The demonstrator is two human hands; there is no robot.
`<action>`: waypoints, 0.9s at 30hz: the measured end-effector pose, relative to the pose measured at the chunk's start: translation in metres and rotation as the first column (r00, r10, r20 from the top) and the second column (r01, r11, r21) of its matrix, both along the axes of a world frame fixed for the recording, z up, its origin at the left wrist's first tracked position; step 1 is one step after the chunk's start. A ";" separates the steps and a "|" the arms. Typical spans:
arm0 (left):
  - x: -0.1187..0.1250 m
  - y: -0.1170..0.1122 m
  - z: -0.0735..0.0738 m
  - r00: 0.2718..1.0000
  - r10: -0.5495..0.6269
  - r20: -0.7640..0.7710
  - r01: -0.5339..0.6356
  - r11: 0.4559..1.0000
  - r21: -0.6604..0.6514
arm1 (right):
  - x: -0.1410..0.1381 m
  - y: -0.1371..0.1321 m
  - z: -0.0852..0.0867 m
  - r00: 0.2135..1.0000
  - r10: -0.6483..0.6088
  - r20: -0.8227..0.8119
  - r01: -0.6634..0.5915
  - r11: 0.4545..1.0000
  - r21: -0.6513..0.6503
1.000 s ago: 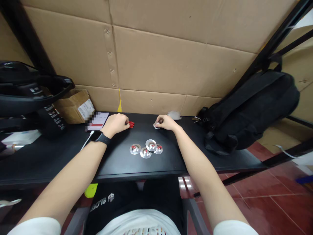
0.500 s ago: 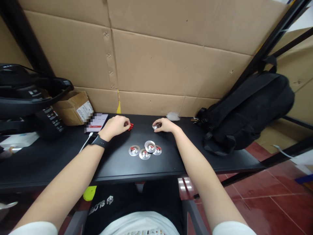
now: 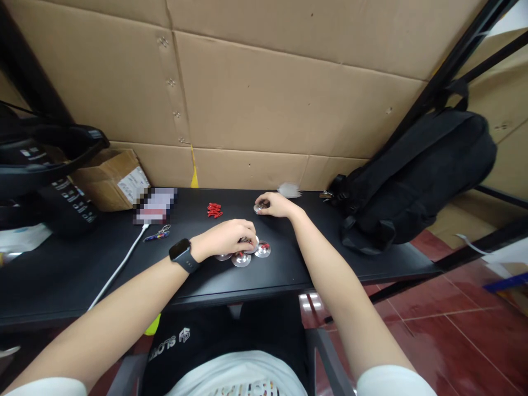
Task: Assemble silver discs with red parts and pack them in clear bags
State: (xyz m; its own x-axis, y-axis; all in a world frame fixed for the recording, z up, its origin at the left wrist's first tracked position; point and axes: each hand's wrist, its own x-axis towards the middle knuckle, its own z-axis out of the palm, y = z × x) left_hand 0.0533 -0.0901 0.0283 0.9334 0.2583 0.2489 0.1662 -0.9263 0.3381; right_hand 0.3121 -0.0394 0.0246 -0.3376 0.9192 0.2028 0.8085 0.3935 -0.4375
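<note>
My left hand [image 3: 231, 239] is over a group of silver discs with domed middles. Its fingertips are pinched at the upper disc [image 3: 253, 246], and what they hold, if anything, is hidden. A right-hand disc [image 3: 263, 249] and a front disc [image 3: 241, 259] carry small red bits on their domes; another disc [image 3: 224, 257] is partly covered by my left hand. My right hand [image 3: 274, 204] is closed on a separate silver disc [image 3: 259, 208] farther back. Behind my left hand lies a small pile of red pieces [image 3: 214, 210].
On the black tabletop [image 3: 289, 264], a black backpack [image 3: 424, 170] stands at the right. Leftward are a cardboard box [image 3: 111, 179], a blurred phone [image 3: 155, 206] with a white cable [image 3: 119, 269], and a colourful trinket [image 3: 157, 235]. Clear plastic [image 3: 290, 190] lies near the cardboard wall [image 3: 256, 99].
My left hand has moved from the red pile toward me and right, onto the grouped discs. My right hand stays at the back with its disc. The view has shifted slightly.
</note>
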 end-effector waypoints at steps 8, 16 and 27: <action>-0.017 0.019 0.012 0.923 0.295 0.247 -0.288 0.955 -0.065 | -0.019 -0.018 0.019 0.926 0.198 -0.320 -0.262 0.950 -0.169; -0.031 0.039 0.010 0.798 0.466 0.382 -0.384 0.882 -0.272 | -0.059 -0.028 0.012 0.728 0.223 -0.649 -0.338 0.940 -0.056; -0.030 0.047 0.008 0.770 0.510 0.383 -0.344 0.838 -0.424 | -0.068 -0.027 0.012 0.642 0.208 -0.738 -0.323 0.946 -0.015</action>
